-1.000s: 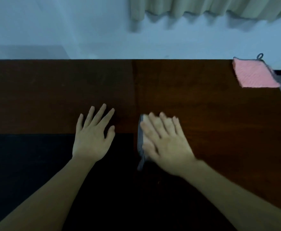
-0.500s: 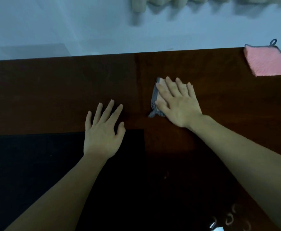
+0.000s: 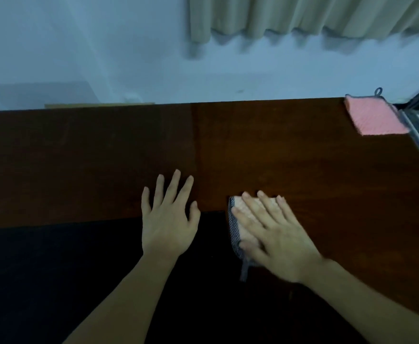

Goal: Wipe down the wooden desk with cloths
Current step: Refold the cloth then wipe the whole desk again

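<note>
right hand (image 3: 275,234) and grey cloth (image 3: 235,227) drawn back nearer, left hand (image 3: 167,219) unmoved

Right hand (image 3: 275,237) blurred — covers most of grey-edged cloth (image 3: 235,227).

Dim bluish light, soft sheen on dark desk (image 3: 290,150), motion-blurred right hand (image 3: 275,234), wide-angle bending at edges

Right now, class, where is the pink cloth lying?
In the head view, the pink cloth lies at the wooden desk's far right corner, well beyond the right hand.
</note>
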Demonstrator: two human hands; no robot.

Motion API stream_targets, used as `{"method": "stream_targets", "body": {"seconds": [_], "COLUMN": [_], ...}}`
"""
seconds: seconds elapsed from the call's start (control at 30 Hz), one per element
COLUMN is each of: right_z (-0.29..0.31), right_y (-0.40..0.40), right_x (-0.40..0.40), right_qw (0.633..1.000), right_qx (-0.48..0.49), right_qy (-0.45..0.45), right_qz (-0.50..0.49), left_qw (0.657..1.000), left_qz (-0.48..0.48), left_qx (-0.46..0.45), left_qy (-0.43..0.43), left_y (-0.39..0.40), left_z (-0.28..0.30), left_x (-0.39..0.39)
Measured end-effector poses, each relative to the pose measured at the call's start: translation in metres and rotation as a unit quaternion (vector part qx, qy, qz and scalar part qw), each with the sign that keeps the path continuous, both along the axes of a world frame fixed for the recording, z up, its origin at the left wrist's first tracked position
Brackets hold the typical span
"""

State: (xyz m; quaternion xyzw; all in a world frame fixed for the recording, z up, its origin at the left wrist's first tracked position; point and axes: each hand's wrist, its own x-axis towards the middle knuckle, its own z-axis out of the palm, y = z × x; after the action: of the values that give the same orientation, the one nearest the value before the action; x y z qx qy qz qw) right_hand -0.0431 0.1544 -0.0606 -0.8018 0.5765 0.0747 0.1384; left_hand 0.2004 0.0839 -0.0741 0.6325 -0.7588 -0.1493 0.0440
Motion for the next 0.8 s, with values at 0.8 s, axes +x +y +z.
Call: {"method": "stream_targets", "body": {"seconds": [0.8], "right_z": [-0.008], "right_y": [-0.012], "right_x": [0.002], "right_qw": [0.999], "right_qx": [-0.018], "right_qy": [0.019], "right_qz": [-0.025], "left_qw": [1.0], "left_qz": [-0.013], "left_qx": [0.003], "left_qy": [-0.011], "left_y": [-0.003], "left_z": [0.0], "left_x": [0.001]}}
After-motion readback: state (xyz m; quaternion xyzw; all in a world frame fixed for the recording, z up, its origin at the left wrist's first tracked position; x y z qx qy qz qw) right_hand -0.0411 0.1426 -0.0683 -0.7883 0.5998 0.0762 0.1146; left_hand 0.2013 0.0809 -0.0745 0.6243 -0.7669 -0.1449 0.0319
